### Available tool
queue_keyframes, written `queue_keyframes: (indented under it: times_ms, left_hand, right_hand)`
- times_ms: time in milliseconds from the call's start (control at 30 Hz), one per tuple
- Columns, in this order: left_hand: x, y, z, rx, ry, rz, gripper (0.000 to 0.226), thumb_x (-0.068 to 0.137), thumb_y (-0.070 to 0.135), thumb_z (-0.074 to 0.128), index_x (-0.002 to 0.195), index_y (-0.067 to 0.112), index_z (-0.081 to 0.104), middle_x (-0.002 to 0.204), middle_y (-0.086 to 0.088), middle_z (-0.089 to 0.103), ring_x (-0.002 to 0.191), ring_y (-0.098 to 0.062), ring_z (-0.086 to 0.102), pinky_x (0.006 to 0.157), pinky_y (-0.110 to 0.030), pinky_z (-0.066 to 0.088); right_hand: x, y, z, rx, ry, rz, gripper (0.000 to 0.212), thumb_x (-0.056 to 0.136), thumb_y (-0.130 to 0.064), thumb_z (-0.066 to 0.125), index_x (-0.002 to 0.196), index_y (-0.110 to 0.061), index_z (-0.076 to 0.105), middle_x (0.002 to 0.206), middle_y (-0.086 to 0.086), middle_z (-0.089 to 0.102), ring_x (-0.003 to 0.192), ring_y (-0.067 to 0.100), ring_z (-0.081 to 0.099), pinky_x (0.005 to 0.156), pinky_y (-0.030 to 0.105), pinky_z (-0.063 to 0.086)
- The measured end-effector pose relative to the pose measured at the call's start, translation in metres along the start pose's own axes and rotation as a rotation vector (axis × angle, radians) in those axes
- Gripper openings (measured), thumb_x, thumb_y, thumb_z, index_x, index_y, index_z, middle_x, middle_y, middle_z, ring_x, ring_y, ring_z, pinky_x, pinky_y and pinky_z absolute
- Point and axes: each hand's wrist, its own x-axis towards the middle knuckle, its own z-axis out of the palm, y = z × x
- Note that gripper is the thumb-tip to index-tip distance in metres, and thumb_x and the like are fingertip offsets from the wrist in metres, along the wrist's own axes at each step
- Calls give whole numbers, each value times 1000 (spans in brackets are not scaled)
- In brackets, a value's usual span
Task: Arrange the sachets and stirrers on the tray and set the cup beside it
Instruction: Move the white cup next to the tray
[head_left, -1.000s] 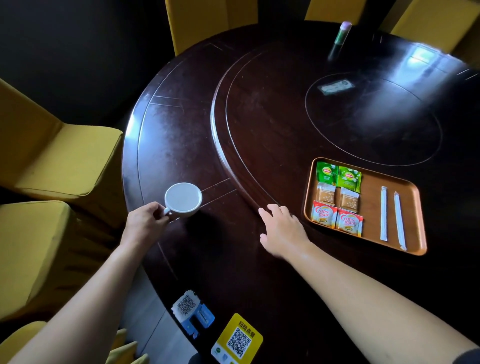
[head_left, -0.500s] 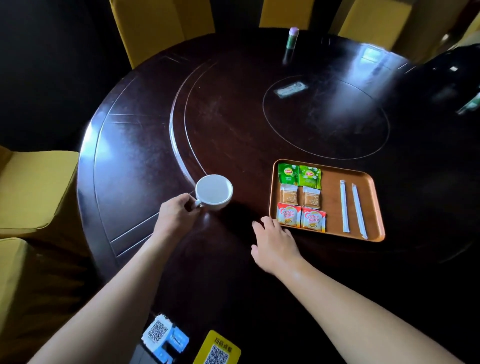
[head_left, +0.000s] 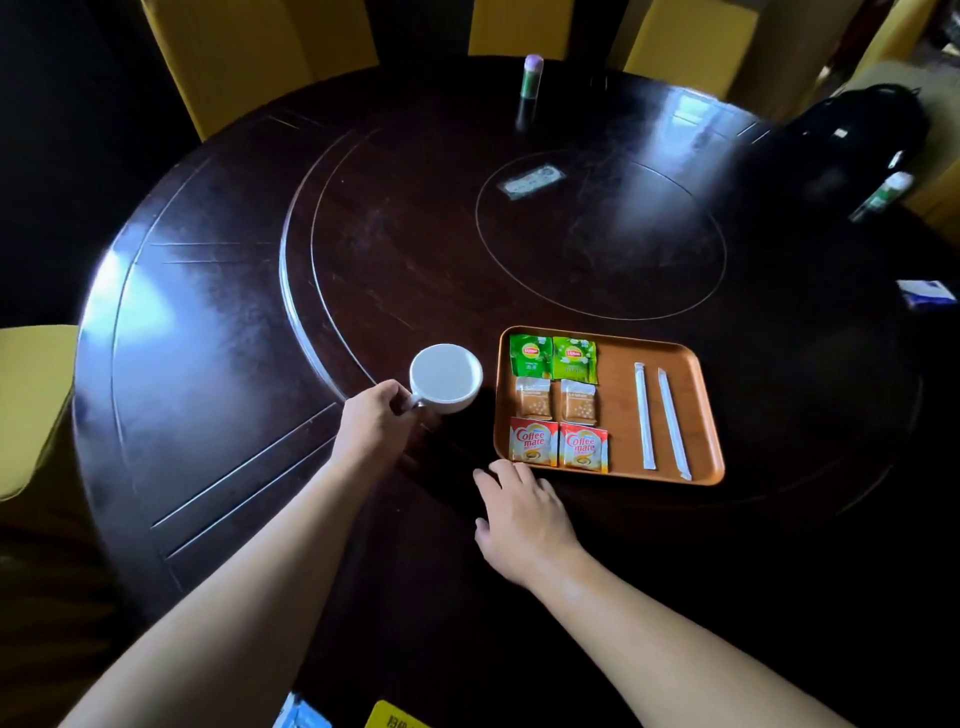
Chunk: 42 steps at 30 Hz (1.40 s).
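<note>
A white cup stands on the dark round table just left of the orange tray, a small gap between them. My left hand grips its handle. On the tray's left half lie two green tea sachets, two beige sachets and two red-and-white creamer sachets, set in rows. Two white wrapped stirrers lie side by side on its right half. My right hand rests flat on the table, fingers apart, just below the tray's near-left corner.
Yellow chairs ring the table. A small green bottle with a purple cap stands at the far edge. A label lies on the inner turntable. A black bag sits at the far right, and cards lie at the near edge.
My left hand has carried the cup rightward from the table's left rim to just beside the tray. My right hand has stayed flat near the tray's corner.
</note>
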Motion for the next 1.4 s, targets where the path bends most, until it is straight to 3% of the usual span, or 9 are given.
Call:
queue_keyframes:
  times_ms: [133, 233, 300, 400, 533, 733, 1133, 1300, 1400]
  left_hand:
    - [1, -2, 4, -25, -4, -6, 27, 76, 29, 78, 68, 10, 59, 60, 4, 58, 49, -4, 45, 45, -11, 38]
    - [3, -10, 6, -13, -26, -6, 34, 73, 36, 82, 65, 13, 57, 59, 5, 61, 49, -6, 49, 47, -17, 39]
    - [5, -12, 6, 7, -33, 8, 34, 72, 38, 82, 66, 15, 58, 64, 3, 63, 56, -11, 54, 53, -26, 42]
    - [8, -10, 4, 103, -48, 53, 33, 65, 39, 85, 76, 18, 63, 81, 0, 59, 74, -19, 61, 63, -28, 42]
    - [12, -3, 3, 66, -80, -30, 85, 42, 54, 91, 110, 22, 52, 102, 2, 55, 93, -16, 57, 77, -33, 52]
    - [13, 19, 9, 89, -30, -11, 103, 32, 80, 77, 111, 22, 49, 109, 1, 54, 106, -21, 54, 87, -43, 53]
    - [32, 28, 14, 30, -116, 45, 97, 44, 59, 87, 126, 22, 51, 123, -2, 54, 108, -20, 56, 91, -41, 53]
    - [39, 25, 11, -53, -197, 17, 115, 37, 58, 90, 137, 21, 45, 134, -3, 53, 111, -17, 59, 97, -39, 51]
    - [33, 22, 13, -112, -118, -36, 120, 42, 56, 92, 142, 17, 39, 140, -8, 47, 122, -21, 52, 102, -40, 46]
  right_hand:
    - [0, 7, 2, 2, 33, -32, 59, 89, -29, 61, 143, -17, 43, 138, 3, 47, 130, 26, 43, 107, 46, 41]
    - [-2, 7, 3, -4, 32, -40, 61, 88, -29, 62, 144, -17, 42, 139, 4, 46, 131, 27, 42, 106, 46, 40]
    - [-3, 7, 4, -2, 24, -40, 63, 88, -29, 60, 146, -17, 39, 142, 4, 44, 134, 27, 39, 108, 46, 38]
    - [-5, 8, 2, -1, 4, -45, 66, 90, -32, 59, 149, -17, 34, 146, 3, 39, 137, 25, 34, 111, 45, 34]
    - [-7, 11, -2, 40, -28, -43, 61, 92, -33, 57, 148, -18, 37, 148, 2, 37, 140, 24, 30, 115, 45, 32]
    - [-18, 16, -6, 18, 11, 63, 49, 92, -35, 56, 138, -20, 48, 135, 2, 46, 128, 26, 41, 104, 47, 40]
    - [-26, 20, -4, -12, -15, 100, 61, 92, -35, 57, 148, -23, 37, 143, 3, 41, 134, 26, 36, 106, 47, 39]
    - [-27, 21, -4, -20, -15, 91, 63, 92, -35, 56, 149, -23, 34, 146, 3, 38, 136, 26, 34, 108, 48, 37]
    - [-28, 20, -4, -11, -16, 91, 63, 92, -35, 56, 150, -23, 34, 147, 3, 38, 137, 25, 33, 109, 48, 36]
